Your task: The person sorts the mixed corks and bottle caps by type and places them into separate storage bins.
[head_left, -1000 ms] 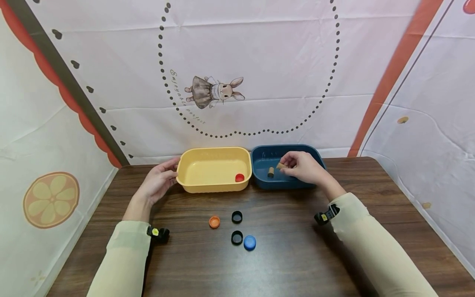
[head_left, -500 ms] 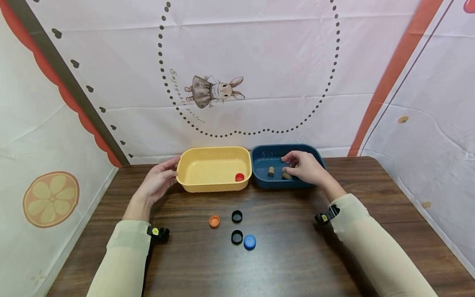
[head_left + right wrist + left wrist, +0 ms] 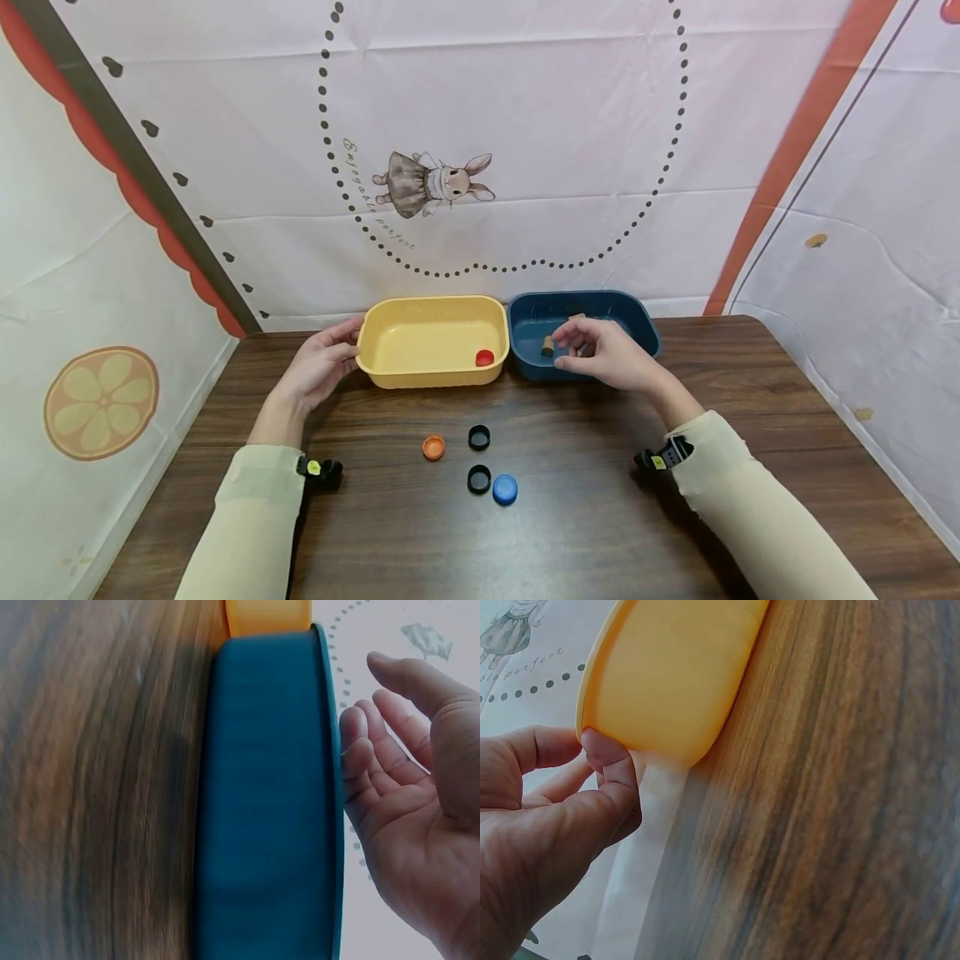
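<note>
My left hand [image 3: 322,367] pinches the left end of the yellow bin [image 3: 390,379]; in the left wrist view, thumb and fingers meet at its rim. A red bottle cap [image 3: 484,358] lies inside that bin, at the right. Over the blue bin [image 3: 645,333] my right hand [image 3: 611,354] hovers, thumb and fingers apart with nothing seen between them. A cork [image 3: 548,347] sits in the blue bin just left of its fingertips. The hand hides much of the bin's floor. In the right wrist view, the blue bin's outer wall [image 3: 270,802] blocks its inside.
On the brown table [image 3: 390,533] lie an orange cap [image 3: 433,447], a black cap [image 3: 479,437], a second black cap [image 3: 479,479] and a blue cap [image 3: 506,490]. Both bins stand side by side against the printed cloth backdrop [image 3: 555,150].
My right hand has let go of a cork inside the blue bin and shifted slightly left and nearer, with its fingers now covering that cork. The left hand stays at the yellow bin.
</note>
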